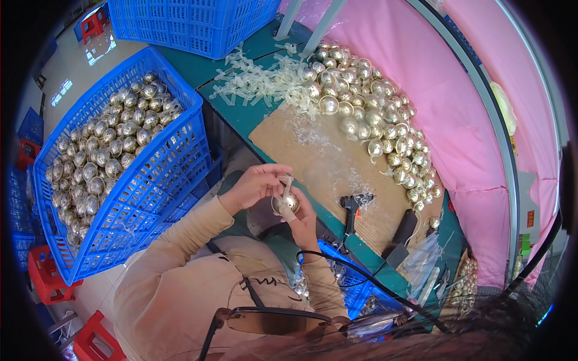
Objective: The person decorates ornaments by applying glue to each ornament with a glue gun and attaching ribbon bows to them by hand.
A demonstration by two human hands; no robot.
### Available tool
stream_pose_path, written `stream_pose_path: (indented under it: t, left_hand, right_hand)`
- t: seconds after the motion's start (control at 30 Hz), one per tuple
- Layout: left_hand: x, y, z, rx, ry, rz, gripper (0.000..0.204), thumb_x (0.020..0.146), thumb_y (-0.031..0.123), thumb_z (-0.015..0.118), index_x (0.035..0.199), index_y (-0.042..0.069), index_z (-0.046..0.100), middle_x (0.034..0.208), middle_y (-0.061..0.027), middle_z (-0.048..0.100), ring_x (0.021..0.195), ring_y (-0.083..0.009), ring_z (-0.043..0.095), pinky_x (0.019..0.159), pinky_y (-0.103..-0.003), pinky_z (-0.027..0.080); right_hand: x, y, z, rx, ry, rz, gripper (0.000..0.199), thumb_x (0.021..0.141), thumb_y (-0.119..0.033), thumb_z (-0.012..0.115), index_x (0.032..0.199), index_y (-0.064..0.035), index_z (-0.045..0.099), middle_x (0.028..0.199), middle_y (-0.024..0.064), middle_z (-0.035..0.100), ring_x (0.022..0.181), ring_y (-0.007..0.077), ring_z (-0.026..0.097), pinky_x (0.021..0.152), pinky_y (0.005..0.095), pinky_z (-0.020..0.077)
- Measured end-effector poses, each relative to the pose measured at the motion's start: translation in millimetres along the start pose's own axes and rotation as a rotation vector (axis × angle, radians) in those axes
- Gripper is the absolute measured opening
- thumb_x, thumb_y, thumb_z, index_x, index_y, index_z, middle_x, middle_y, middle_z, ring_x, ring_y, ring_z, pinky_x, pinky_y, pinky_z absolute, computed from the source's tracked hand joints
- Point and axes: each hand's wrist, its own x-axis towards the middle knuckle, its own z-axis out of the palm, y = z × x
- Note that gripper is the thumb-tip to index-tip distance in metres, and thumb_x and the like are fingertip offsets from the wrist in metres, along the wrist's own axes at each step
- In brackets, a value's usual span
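In front of my body my right hand (pixel 305 221) grips a shiny pale-gold ball ornament (pixel 289 203) with a ring-like rim. A pale translucent strip (pixel 288 185) stands up from the ball. My left hand (pixel 253 185) is closed, its fingertips pinching at the strip's upper end. A pale wrap covers my right thumb. On the brown cardboard (pixel 325 162) beyond my hands, similar balls (pixel 361 102) lie in a long heap. Loose translucent strips (pixel 265 81) are piled at the far side of the green table.
A blue crate (pixel 129 198) full of finished-looking balls stands at my left, another blue crate (pixel 192 24) behind it. A black glue gun (pixel 350 213) and a black box-like holder (pixel 402 240) with a cord sit on the right. Pink cloth (pixel 457 138) hangs along the table's far right.
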Motion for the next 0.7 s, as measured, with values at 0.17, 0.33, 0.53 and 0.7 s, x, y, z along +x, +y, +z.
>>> stream_pose_path:
  t: [0.17, 0.33, 0.53, 0.7]
  left_hand:
    - [2.0, 15.6, -9.0, -0.204, -0.189, -0.131, 0.047, 0.086, 0.005, 0.05, 0.131, -0.001, 0.039, 0.111, -0.0111, 0.058, 0.091, -0.0155, 0.06, 0.078, -0.029, 0.049]
    - [0.8, 11.6, -44.7, 0.011, -0.148, -0.117, 0.054, 0.085, 0.015, 0.057, 0.134, 0.002, 0.037, 0.119, -0.009, 0.053, 0.104, -0.0161, 0.055, 0.084, -0.031, 0.047]
    - [-2.8, 1.9, -0.1, 0.651, -0.394, -0.034, 0.077, 0.077, 0.032, 0.069, 0.137, 0.002, 0.032, 0.133, -0.0093, 0.036, 0.12, -0.0196, 0.041, 0.097, -0.034, 0.037]
    - [10.1, -5.2, 9.9, 0.904, -0.461, 0.162, 0.075, 0.08, 0.039, 0.066, 0.136, 0.002, 0.033, 0.134, -0.0128, 0.033, 0.109, -0.0205, 0.048, 0.086, -0.032, 0.044]
  right_hand:
    - [-2.0, 1.7, -3.8, 0.042, 0.064, -0.012, 0.053, 0.083, -0.009, 0.06, 0.131, -0.0037, 0.039, 0.112, 0.0069, 0.055, 0.082, 0.014, 0.061, 0.058, 0.0196, 0.0449]
    - [-1.5, -20.7, -5.1, 0.186, 0.17, 0.04, 0.051, 0.083, -0.014, 0.059, 0.129, -0.0033, 0.04, 0.107, 0.0075, 0.058, 0.076, 0.0156, 0.063, 0.057, 0.02, 0.0451]
    - [1.5, -13.5, -7.9, 0.126, 0.037, 0.078, 0.05, 0.082, -0.019, 0.062, 0.125, -0.0032, 0.043, 0.104, 0.0064, 0.059, 0.077, 0.0144, 0.063, 0.057, 0.0202, 0.0453]
    - [2.9, -21.1, -1.5, 0.09, 0.019, 0.146, 0.05, 0.081, -0.021, 0.062, 0.124, -0.0024, 0.044, 0.1, 0.0066, 0.06, 0.076, 0.0149, 0.062, 0.057, 0.0214, 0.0457]
